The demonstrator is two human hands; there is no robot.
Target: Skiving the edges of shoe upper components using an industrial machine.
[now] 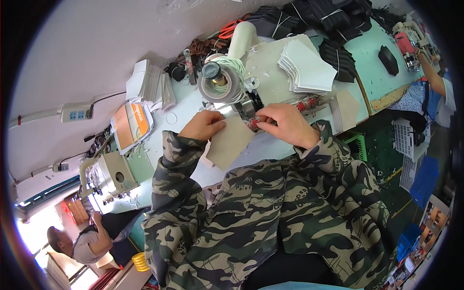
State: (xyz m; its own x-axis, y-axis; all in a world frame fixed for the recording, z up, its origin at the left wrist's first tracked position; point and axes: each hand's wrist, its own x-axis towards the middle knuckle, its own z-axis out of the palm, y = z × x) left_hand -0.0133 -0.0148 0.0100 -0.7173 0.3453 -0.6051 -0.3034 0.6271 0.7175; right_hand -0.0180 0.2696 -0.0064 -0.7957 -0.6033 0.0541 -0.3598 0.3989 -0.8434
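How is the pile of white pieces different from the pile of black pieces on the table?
The white pile is pale, the black pile dark. The white pile lies on the cream board near the sewing machine; the black pile lies farther off, partly on the green tabletop. The white pieces fan out neatly; the black ones look more heaped. Both are stacks of flat cut pieces, untouched by either hand.

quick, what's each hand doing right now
Left hand: closed, pinching the beige fabric piece at its upper edge.
Right hand: closed, fingers gripping the red patterned strip at the sewing machine.
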